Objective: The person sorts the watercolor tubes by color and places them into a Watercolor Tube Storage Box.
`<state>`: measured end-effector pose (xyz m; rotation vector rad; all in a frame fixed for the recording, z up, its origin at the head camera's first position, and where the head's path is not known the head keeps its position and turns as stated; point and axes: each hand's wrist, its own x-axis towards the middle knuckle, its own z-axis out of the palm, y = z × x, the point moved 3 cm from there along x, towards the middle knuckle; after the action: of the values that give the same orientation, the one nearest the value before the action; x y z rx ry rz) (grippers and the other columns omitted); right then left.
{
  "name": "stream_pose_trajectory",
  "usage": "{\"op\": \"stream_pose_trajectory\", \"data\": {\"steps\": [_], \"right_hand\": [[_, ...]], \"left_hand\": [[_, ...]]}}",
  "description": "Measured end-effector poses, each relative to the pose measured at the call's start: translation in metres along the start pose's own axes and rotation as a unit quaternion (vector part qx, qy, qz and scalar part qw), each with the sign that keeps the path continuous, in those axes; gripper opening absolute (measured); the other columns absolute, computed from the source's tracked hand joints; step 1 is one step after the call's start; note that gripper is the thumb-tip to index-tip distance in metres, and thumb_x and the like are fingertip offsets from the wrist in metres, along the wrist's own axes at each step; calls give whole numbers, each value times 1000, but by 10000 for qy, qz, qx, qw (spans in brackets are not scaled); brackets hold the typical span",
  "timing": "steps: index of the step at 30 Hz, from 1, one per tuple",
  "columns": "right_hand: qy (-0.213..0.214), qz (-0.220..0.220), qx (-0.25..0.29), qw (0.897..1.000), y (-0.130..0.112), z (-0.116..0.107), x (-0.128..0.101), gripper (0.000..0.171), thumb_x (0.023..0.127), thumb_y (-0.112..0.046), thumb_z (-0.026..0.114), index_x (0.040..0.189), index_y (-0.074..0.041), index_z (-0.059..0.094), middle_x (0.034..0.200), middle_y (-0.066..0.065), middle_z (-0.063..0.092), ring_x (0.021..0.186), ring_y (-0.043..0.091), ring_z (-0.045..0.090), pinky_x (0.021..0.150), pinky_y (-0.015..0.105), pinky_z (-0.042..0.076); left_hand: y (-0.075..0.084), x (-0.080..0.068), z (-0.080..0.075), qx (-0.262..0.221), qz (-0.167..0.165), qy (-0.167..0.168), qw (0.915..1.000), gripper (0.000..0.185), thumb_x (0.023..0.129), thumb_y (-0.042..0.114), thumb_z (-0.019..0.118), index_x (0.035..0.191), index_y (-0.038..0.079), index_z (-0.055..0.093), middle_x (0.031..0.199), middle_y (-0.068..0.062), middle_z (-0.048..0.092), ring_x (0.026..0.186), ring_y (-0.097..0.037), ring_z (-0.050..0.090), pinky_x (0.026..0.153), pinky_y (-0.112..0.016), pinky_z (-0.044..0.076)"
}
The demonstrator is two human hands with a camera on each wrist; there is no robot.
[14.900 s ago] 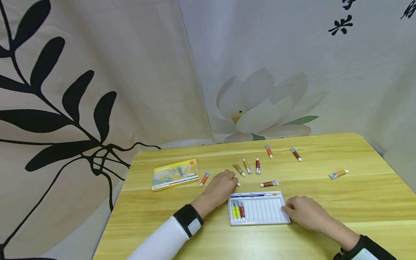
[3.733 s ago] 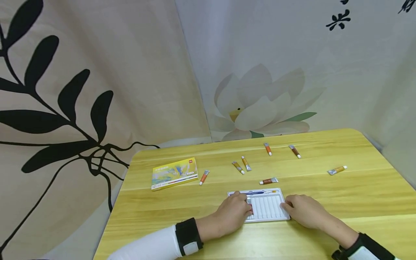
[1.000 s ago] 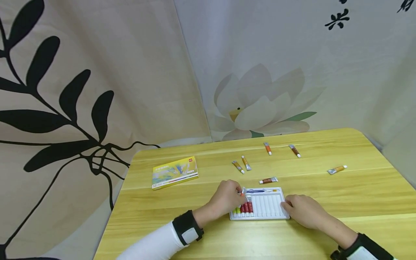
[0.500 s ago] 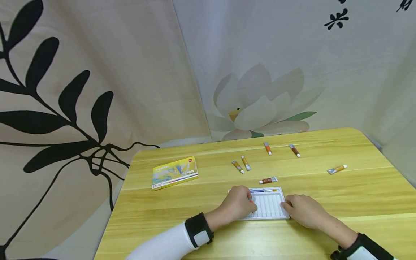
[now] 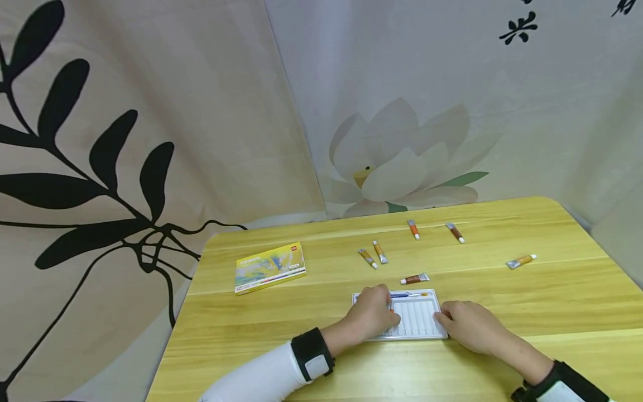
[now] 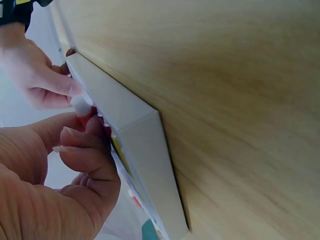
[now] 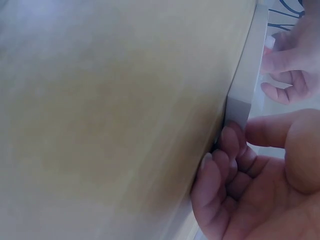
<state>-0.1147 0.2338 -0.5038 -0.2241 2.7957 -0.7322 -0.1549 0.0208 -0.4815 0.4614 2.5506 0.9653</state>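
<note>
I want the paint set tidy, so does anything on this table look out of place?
Yes. Six paint tubes lie loose on the table, pointing different ways, beyond the white tray; the farthest right lies well apart. The yellow box sits askew. Nothing looks spilled or damaged.

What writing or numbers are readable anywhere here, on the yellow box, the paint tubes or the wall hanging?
Yellow box: a red brand patch at one corner and small print along its front edge, all too small to read.
Wall hanging: black brush-written characters at the top right, cut off by the frame edge, not readable.
Paint tubes on the table: coloured labels, any print too small to read.
White tray: no writing visible.
</note>
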Motion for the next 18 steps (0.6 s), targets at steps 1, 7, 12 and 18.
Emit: {"op": "stream_pose_trajectory", "data": {"steps": [1, 7, 12, 18], "right_hand": [[-5, -3, 0, 10000, 0, 0, 0, 36, 104, -21, 63, 72, -15, 49, 62, -3, 42, 55, 13, 41, 54, 28, 30], [-20, 8, 24, 10000, 0, 0, 0, 36, 104, -21, 63, 72, -15, 49, 62, -3, 42, 55, 13, 41, 54, 28, 30], [-34, -13, 11, 10000, -1, 0, 0, 35, 104, -21, 63, 73, -15, 50, 62, -3, 42, 55, 12, 41, 54, 28, 30], [-30, -8, 15, 10000, -1, -1, 0, 34, 104, -21, 63, 73, -15, 50, 62, -3, 41, 55, 12, 41, 55, 28, 29]], "left_hand": [[1, 0, 0, 3, -41, -13, 10000, 22, 86, 3, 81, 93, 3, 60, 67, 1, 49, 54, -9, 45, 50, -23, 34], [3, -1, -1, -13, -175, -36, 9998, 26, 88, 7, 82, 103, 1, 62, 75, -2, 57, 62, -11, 49, 55, -24, 39], [1, -2, 1, -139, -36, -41, 9999, 22, 89, 10, 82, 99, 1, 64, 71, 0, 56, 57, -9, 47, 53, -22, 37], [0, -8, -2, 101, 357, 17, 9993, 23, 90, 11, 81, 74, 10, 65, 62, 6, 54, 59, -7, 47, 61, -23, 43]]}}
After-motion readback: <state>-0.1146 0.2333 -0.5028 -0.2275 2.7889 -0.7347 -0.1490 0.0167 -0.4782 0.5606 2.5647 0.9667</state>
